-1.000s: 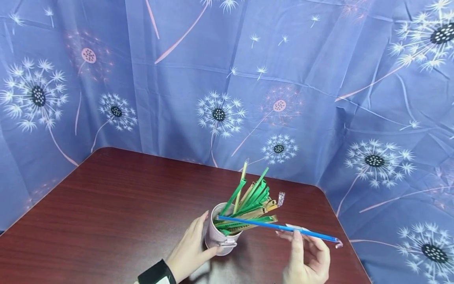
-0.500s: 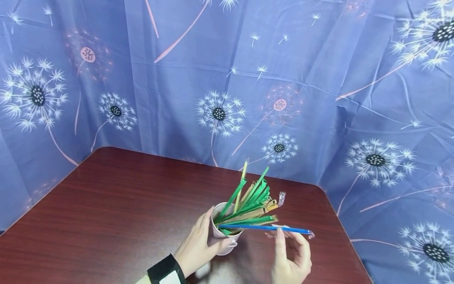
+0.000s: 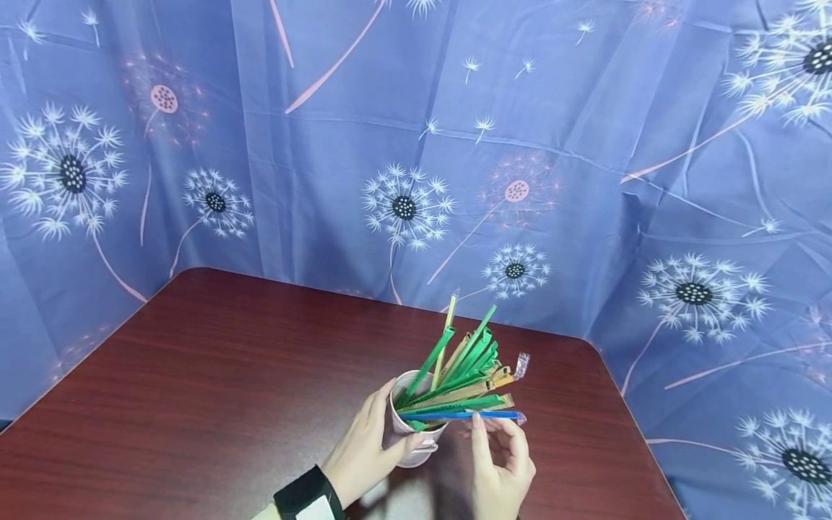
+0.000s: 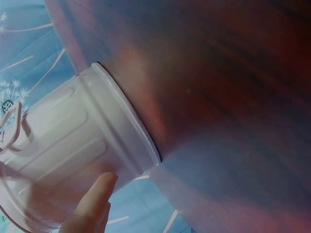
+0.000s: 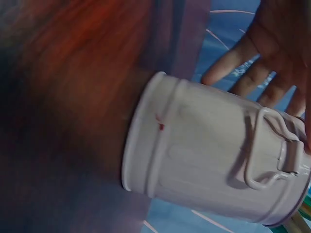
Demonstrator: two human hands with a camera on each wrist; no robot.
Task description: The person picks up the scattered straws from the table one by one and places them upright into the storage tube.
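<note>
A small pale pink metal bucket stands on the table, packed with long thin straws in green and tan wrappers. My left hand holds it from the left side, the thumb across the near wall. In the left wrist view one fingertip lies along the bucket wall. Between thumb and fingers my right hand pinches a blue straw in clear plastic. Its left end lies inside the bucket rim, and its wrapped right end sticks out past my fingers. The bucket's wire side handle shows in the right wrist view.
The dark red-brown wooden table spreads out left of and behind the bucket. Blue curtains with a dandelion print hang along the table's back and sides. Yellow straw ends rise at the back of the bunch.
My right hand has moved left with the blue straw, sliding its end further into the bucket. My left hand has shifted slightly right, its thumb further across the near wall.
</note>
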